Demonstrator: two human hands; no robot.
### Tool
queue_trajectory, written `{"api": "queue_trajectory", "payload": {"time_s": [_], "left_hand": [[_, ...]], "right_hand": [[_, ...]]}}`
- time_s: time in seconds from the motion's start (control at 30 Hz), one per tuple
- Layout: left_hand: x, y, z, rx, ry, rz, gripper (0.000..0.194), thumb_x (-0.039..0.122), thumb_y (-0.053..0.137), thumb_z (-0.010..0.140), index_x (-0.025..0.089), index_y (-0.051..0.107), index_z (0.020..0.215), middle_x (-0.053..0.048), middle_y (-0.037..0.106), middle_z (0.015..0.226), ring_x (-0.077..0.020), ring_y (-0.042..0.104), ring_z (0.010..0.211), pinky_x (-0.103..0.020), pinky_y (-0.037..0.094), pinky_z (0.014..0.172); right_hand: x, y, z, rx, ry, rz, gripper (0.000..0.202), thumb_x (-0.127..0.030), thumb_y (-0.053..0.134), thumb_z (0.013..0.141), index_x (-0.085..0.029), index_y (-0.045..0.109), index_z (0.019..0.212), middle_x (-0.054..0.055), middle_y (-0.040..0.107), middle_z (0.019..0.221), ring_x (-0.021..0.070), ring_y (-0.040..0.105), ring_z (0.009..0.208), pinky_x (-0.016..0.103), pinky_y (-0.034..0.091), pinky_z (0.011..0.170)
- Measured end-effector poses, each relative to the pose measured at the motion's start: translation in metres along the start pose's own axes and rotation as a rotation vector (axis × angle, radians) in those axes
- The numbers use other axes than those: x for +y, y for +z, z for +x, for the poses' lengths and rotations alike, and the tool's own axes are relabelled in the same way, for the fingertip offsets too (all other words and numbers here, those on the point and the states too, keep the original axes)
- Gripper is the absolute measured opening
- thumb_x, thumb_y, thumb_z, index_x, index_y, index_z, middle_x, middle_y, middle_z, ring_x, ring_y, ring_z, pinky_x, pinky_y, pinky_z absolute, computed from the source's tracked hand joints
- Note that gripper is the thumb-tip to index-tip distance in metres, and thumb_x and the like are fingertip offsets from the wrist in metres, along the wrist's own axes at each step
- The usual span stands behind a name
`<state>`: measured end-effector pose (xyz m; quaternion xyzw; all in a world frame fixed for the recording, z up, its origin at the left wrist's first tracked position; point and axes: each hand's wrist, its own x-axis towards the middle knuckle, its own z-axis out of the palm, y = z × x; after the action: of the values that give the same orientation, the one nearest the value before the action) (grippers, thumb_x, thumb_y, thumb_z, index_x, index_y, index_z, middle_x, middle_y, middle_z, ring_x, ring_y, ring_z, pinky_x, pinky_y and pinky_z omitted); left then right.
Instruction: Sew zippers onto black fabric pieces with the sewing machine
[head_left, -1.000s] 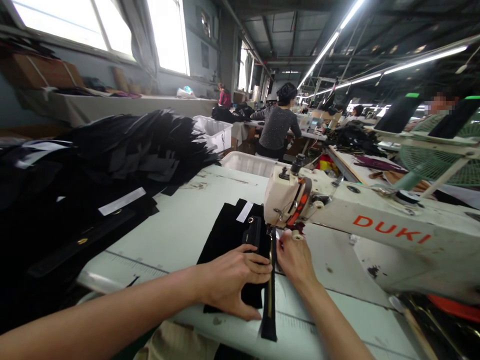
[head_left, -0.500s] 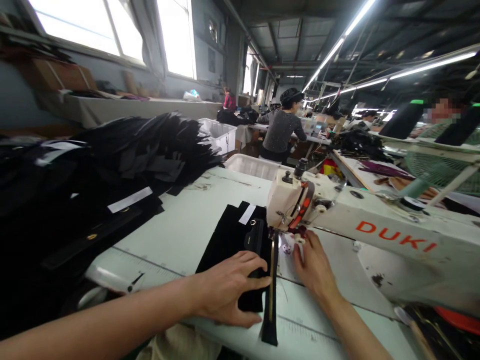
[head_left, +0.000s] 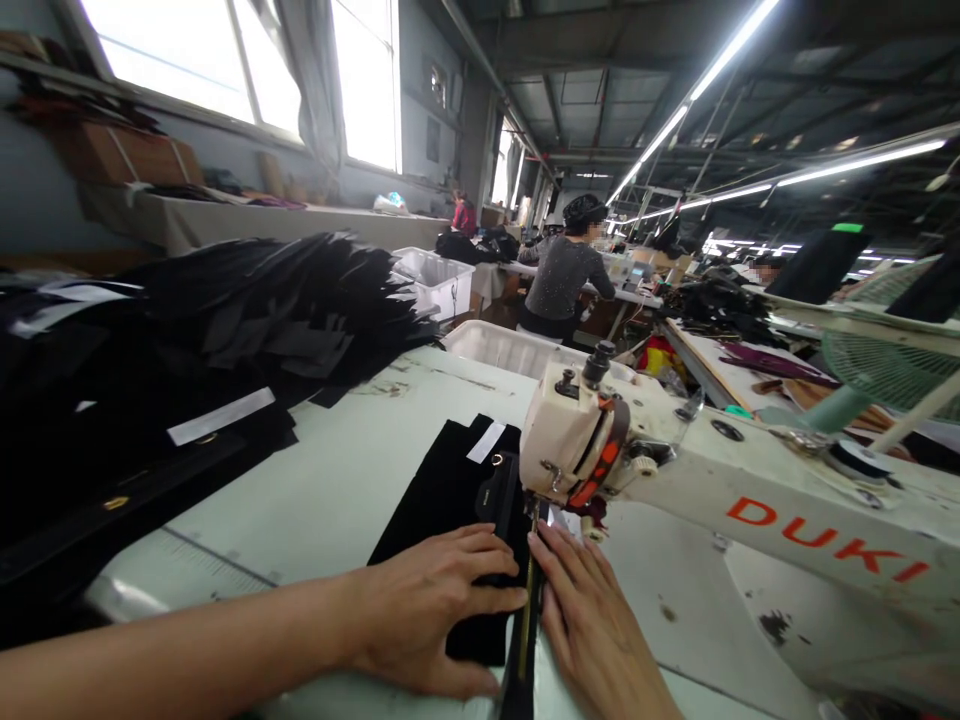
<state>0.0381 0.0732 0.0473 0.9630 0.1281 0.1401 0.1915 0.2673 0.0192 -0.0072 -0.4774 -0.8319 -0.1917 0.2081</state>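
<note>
One pale desk, carrying one white sewing machine lettered DUKI, head hanging over the work. Left of the machine, one big heap of black cut pieces; behind the machine, two white bins, then one seated person in a grey top, back turned. Right of the machine, one green fan.

Directly under and in front of the machine head, one black fabric panel lying flat, one white tag on its far end. Along its right edge, one zipper strip with brass teeth, running toward the needle.

Left hand spread flat on the panel, fingers open, pressing rather than gripping. Right hand just right of the zipper strip, also flat and open, fingertips touching the tape: no closed grip on either side.

Best done, by judgement, with even downward pressure from both palms, zipper edge kept parallel to the panel edge, fingertips well short of the needle, feed slow and steady.
</note>
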Motion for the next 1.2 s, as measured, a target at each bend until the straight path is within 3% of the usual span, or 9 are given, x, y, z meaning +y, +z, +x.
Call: {"api": "queue_trajectory", "payload": {"time_s": [0.23,0.33,0.5,0.73,0.9,1.03,1.13,1.2], "left_hand": [[-0.011,0.002,0.001,-0.034,-0.017,0.035,0.062,0.043,0.068,0.087,0.012,0.054,0.139,-0.019,0.055,0.139,-0.0298,0.048,0.133,-0.046,0.024,0.120],[-0.007,0.001,-0.004,-0.041,-0.015,0.040,0.059,0.038,0.064,0.090,0.006,0.054,0.139,-0.021,0.053,0.141,-0.0293,0.043,0.138,-0.045,0.025,0.120],[0.001,0.003,-0.009,0.011,-0.018,0.047,0.049,0.031,0.061,0.092,0.004,0.059,0.132,-0.020,0.060,0.133,-0.0275,0.050,0.133,-0.041,0.026,0.121],[0.002,-0.007,-0.004,-0.014,-0.060,0.004,0.052,0.027,0.067,0.087,0.010,0.058,0.135,-0.018,0.059,0.136,-0.0279,0.053,0.130,-0.043,0.030,0.118],[-0.007,-0.013,0.005,-0.009,-0.072,-0.011,0.058,0.023,0.070,0.082,0.010,0.056,0.137,-0.018,0.056,0.139,-0.0302,0.050,0.132,-0.047,0.027,0.119],[-0.016,-0.018,0.009,-0.042,-0.093,0.022,0.062,0.022,0.070,0.081,0.011,0.054,0.140,-0.016,0.053,0.143,-0.0312,0.048,0.134,-0.046,0.027,0.119],[-0.027,-0.012,0.000,0.005,-0.054,0.048,0.061,0.025,0.068,0.085,0.021,0.050,0.144,-0.009,0.051,0.145,-0.0295,0.047,0.135,-0.046,0.030,0.118],[-0.039,0.003,-0.007,0.105,-0.035,0.064,0.060,0.030,0.066,0.089,0.032,0.047,0.146,-0.002,0.052,0.145,-0.0289,0.047,0.135,-0.044,0.038,0.115]], "right_hand": [[-0.001,-0.009,-0.011,0.114,0.121,0.249,0.036,-0.011,0.041,0.093,-0.023,0.058,0.122,0.007,0.062,0.125,0.0207,0.056,0.122,0.039,0.054,0.098],[-0.010,-0.023,-0.012,0.090,0.050,0.369,0.035,-0.008,0.043,0.089,-0.023,0.059,0.116,0.006,0.064,0.120,0.0180,0.057,0.122,0.034,0.049,0.104],[-0.021,-0.030,-0.017,0.041,-0.007,0.331,0.044,-0.002,0.040,0.082,-0.018,0.060,0.117,0.008,0.066,0.118,0.0171,0.061,0.116,0.028,0.051,0.099],[-0.020,-0.003,-0.027,-0.083,0.002,0.221,0.064,0.004,0.038,0.075,-0.009,0.048,0.137,0.014,0.060,0.122,0.0198,0.058,0.117,0.028,0.051,0.099],[-0.023,0.015,-0.021,-0.028,0.083,0.117,0.067,0.005,0.041,0.068,-0.009,0.053,0.132,0.014,0.061,0.119,0.0228,0.058,0.115,0.031,0.051,0.098],[-0.018,0.030,-0.018,-0.005,0.128,0.164,0.075,-0.002,0.048,0.060,-0.009,0.053,0.134,0.014,0.060,0.123,0.0252,0.057,0.115,0.033,0.050,0.100],[-0.020,0.036,-0.014,0.047,0.167,0.177,0.076,-0.007,0.052,0.057,-0.009,0.055,0.133,0.013,0.061,0.120,0.0260,0.058,0.112,0.033,0.050,0.101],[-0.025,0.034,-0.009,0.134,0.203,0.165,0.069,-0.010,0.056,0.057,-0.011,0.061,0.126,0.011,0.064,0.112,0.0255,0.061,0.104,0.033,0.053,0.096]]}}
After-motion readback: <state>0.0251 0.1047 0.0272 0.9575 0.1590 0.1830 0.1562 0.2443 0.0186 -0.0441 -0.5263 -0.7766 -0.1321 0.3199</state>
